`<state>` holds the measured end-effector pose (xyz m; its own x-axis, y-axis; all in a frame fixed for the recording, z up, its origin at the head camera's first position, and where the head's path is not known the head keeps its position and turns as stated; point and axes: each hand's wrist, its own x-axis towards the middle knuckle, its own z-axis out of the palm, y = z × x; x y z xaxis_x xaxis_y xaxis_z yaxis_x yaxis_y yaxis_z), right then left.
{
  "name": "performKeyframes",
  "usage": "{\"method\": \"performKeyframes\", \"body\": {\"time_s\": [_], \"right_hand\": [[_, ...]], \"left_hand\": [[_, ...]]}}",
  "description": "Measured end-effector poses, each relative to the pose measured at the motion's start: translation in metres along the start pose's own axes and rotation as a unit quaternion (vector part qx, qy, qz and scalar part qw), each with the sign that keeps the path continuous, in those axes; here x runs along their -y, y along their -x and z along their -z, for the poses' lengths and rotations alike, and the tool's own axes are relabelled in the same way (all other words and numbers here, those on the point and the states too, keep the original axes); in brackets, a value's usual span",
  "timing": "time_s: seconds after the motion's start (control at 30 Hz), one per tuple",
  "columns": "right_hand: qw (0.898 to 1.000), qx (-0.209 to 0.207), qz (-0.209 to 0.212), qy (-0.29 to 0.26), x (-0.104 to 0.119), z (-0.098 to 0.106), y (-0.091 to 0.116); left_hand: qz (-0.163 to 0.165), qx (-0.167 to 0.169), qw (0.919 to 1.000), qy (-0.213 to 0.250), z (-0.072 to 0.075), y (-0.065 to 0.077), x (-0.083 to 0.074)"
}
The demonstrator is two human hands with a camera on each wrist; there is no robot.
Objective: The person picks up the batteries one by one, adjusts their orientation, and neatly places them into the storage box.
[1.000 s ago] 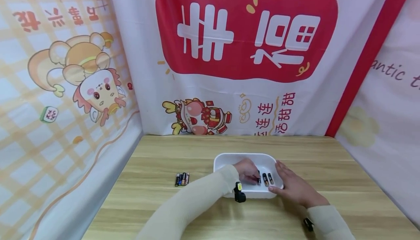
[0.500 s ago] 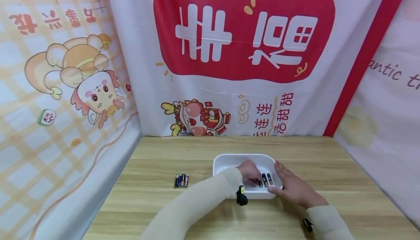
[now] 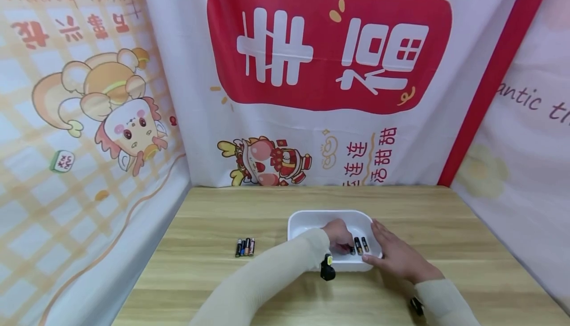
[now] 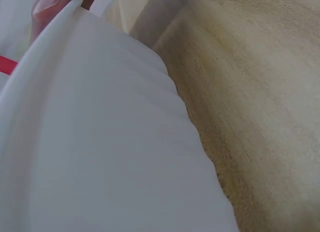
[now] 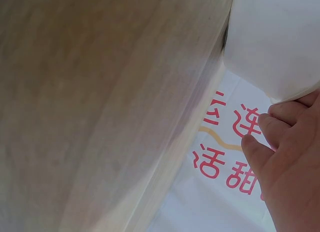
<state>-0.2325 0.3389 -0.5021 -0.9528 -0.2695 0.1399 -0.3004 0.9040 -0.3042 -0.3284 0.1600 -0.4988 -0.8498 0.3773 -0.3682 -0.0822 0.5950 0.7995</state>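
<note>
Had the left hand (image 3: pixel 339 236) down inside the white tray (image 3: pixel 327 210), near its centre, with curled fingers at a partly covered battery (image 3: pixel 353 251). Could not tell pinching from mere touching there, with the fingertips hidden. Held the tray at its 3 to 4 o'clock end with the right hand (image 3: pixel 398 257), with the thumb over the near corner of the rim and the longer fingers along the outer side. Saw two dark batteries (image 3: pixel 358 246) lying side by side on the tray floor, at about 4 o'clock from its middle, just beside the covered one and between the hands. Saw four more batteries (image 3: pixel 245 247) in a close row on the wooden table (image 3: pixel 213 209), at 9 o'clock from the tray and well apart from it. Noted a white cloth with a large red panel (image 3: pixel 329 96) at 12 o'clock beyond the table and a checked cloth (image 3: pixel 80 182) at 10 o'clock. Caught mostly the tray's outer wall in the left wrist view, with a digit on its rim at 11 o'clock.
</note>
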Motion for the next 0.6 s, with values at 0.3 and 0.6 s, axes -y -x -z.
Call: {"method": "performKeyframes", "body": {"time_s": [0.3,0.6], "right_hand": [[1.000,0.001,0.004,-0.002,0.002,-0.007,0.006],[1.000,0.019,-0.021,-0.001,-0.001,-0.001,0.001]], "left_hand": [[-0.004,0.027,0.9996,-0.005,0.003,0.014,0.004],[-0.026,0.036,0.9990,-0.007,0.033,0.021,-0.005]]}}
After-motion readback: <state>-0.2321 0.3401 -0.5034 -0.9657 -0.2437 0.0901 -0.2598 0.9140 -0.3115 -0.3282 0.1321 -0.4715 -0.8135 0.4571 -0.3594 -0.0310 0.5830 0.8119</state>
